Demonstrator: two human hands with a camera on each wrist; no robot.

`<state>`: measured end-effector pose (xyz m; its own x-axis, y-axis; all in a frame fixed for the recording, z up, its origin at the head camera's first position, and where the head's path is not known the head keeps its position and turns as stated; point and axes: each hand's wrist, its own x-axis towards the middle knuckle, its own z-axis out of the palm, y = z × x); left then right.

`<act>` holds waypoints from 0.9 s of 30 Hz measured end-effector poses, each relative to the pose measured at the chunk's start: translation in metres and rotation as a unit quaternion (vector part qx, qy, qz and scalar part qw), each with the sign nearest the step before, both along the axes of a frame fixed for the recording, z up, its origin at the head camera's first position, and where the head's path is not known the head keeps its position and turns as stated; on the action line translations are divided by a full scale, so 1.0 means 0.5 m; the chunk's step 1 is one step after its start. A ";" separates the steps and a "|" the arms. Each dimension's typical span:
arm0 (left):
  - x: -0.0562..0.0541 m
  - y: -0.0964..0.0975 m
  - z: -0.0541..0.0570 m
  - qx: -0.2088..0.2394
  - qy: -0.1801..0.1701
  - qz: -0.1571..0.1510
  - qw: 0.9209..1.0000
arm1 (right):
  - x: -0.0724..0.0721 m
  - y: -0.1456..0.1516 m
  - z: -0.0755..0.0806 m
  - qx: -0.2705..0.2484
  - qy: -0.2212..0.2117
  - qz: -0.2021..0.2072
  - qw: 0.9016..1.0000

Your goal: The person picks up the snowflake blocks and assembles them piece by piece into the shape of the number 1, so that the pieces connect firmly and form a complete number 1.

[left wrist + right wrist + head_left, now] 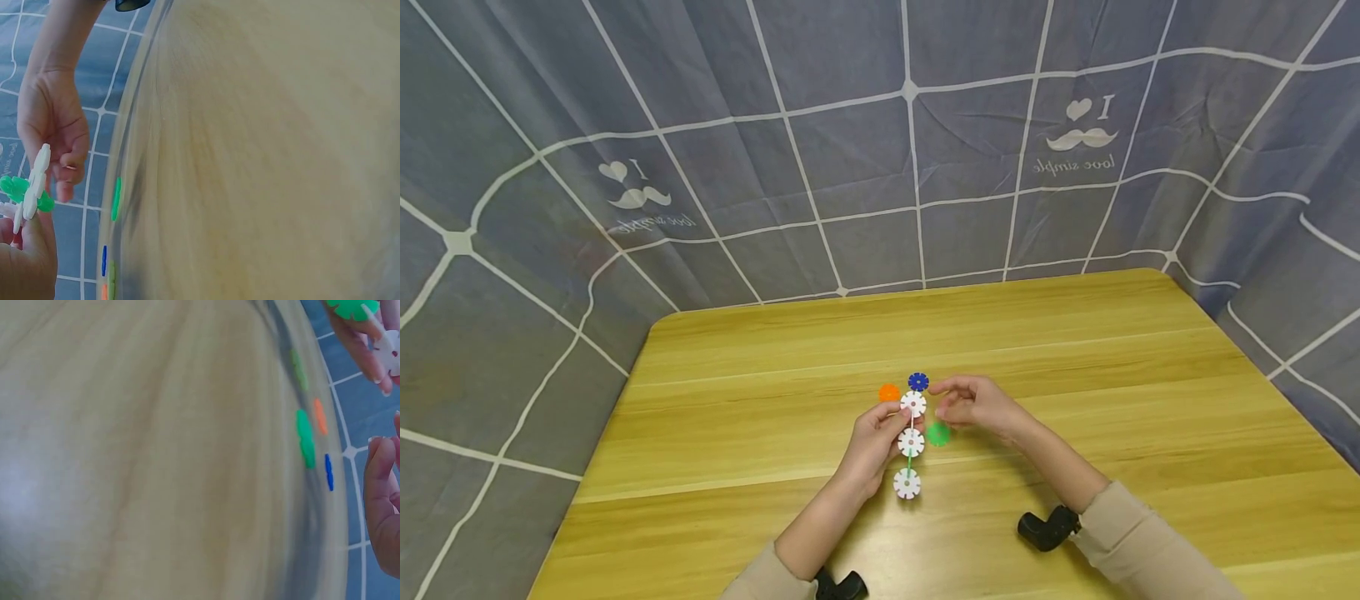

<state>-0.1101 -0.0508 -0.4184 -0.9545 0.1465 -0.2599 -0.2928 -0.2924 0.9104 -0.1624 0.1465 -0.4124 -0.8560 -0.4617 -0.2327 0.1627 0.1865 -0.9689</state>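
Observation:
My left hand (867, 450) pinches a joined string of notched plastic snowflake discs (907, 484). Its white discs face up in a row, with green ones set edge-on between some of them. In the left wrist view a white disc (37, 181) crosses a green one (15, 186) above my thumb. To the right of the string, my right hand (981, 406) hovers with loosely bent fingers and nothing visible between them. Close by on the table lie a blue disc (918, 382), an orange disc (889, 392) and a green disc (937, 434).
A yellowish-green disc (299, 370) also lies on the wooden table (737, 417), seen in the right wrist view. Black wrist mounts (1048, 528) sit at both sleeves. Grey curtains (850, 167) with white lines surround the table's back and sides.

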 end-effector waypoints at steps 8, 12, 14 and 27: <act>-0.001 0.000 0.001 -0.001 -0.008 0.003 1.000 | 0.002 0.004 -0.025 0.024 0.017 0.014 0.999; -0.001 -0.001 0.002 -0.003 -0.008 0.001 1.000 | 0.001 0.004 -0.038 0.060 0.039 0.021 0.997; 0.000 -0.001 0.002 -0.004 -0.008 0.001 1.000 | 0.001 0.003 -0.043 0.076 0.051 0.023 0.996; 0.000 -0.002 0.001 0.003 -0.005 -0.001 1.000 | -0.002 -0.020 -0.044 0.170 0.128 0.053 0.976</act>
